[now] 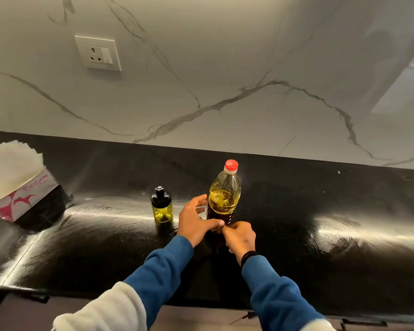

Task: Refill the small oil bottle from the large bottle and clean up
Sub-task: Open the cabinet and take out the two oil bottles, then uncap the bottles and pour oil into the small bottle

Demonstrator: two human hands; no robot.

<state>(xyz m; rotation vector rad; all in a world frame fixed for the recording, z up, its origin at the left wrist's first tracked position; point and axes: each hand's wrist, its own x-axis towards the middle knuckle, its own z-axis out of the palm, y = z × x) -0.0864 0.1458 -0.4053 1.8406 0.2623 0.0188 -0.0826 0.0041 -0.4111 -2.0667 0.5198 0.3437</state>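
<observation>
The large clear bottle (223,199) of yellow oil stands upright on the black counter (332,206), its red cap (231,165) on. Just left of it is the small glass oil bottle (162,206) with a black top, holding a little oil. My left hand (194,223) is at the large bottle's lower left, fingers spread and thumb lying across its front. My right hand (240,237) sits in front of the bottle's base with curled fingers, touching my left thumb. I see nothing held in it.
A pink and white tissue box (17,185) with tissues sticking out sits at the counter's far left. A marble wall with a white socket (97,53) rises behind the counter. The counter's front edge runs below my sleeves.
</observation>
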